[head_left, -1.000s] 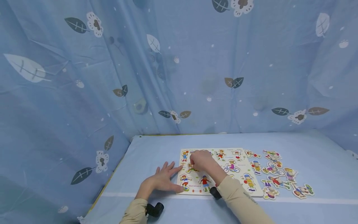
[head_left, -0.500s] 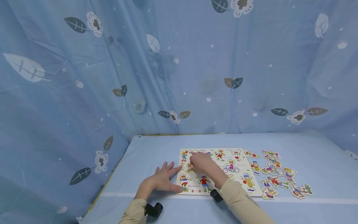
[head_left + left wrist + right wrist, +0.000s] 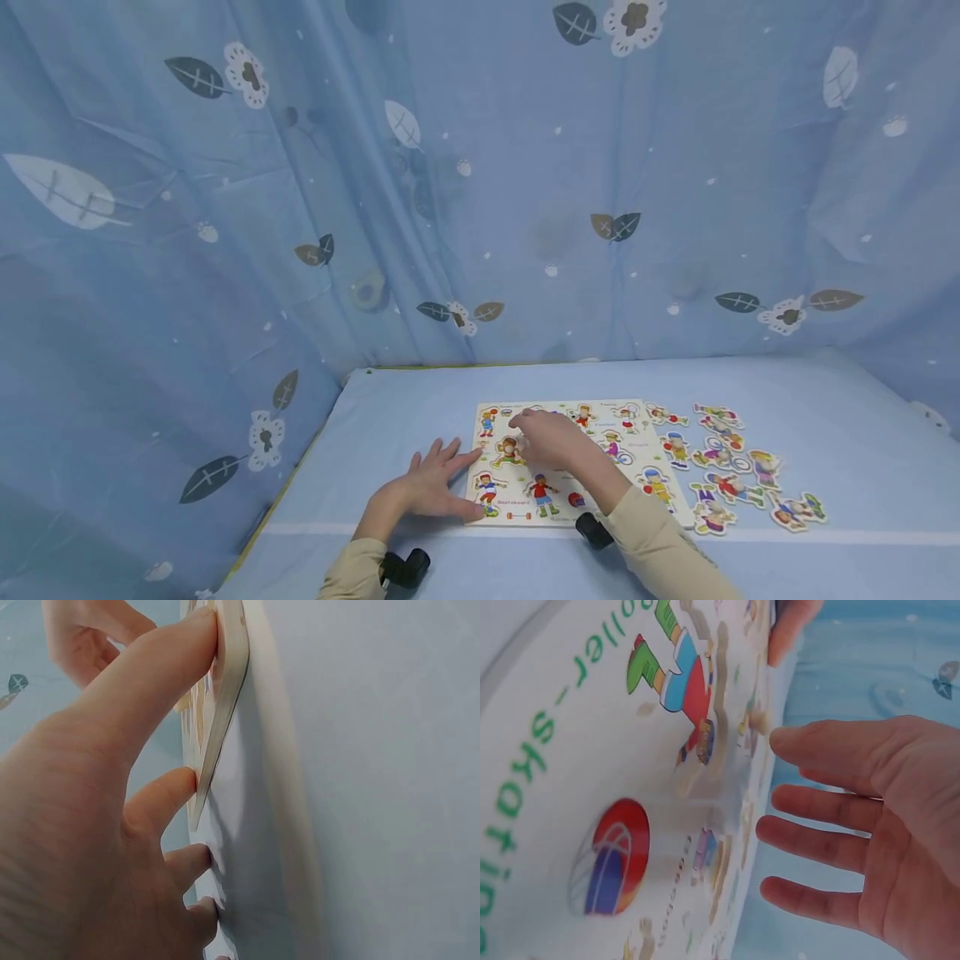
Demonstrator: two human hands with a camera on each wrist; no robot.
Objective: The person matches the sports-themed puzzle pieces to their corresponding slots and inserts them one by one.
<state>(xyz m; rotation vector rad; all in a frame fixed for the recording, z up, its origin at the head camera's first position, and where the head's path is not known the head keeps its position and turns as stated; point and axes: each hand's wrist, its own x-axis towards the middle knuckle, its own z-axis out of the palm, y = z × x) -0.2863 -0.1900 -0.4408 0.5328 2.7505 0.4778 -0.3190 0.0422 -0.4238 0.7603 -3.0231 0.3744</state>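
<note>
A white wooden peg puzzle board with cartoon sports figures lies on the table. My left hand rests at its left edge with spread fingers; in the left wrist view its thumb and index finger touch the board's edge. My right hand hovers over the board, fingers loosely extended and holding nothing. Just left of it a brown-haired figure piece sits on the board. In the right wrist view a small wooden knob stands close to the thumb tip; whether they touch I cannot tell.
Several loose figure pieces lie in a scattered group right of the board. Under everything is a light blue cloth with a white stripe. Blue patterned curtain hangs behind and at the left.
My right hand has let go of the brown-haired figure piece and drawn slightly away from it, its fingers loosening. The left hand keeps its place on the board. The head view has shifted slightly.
</note>
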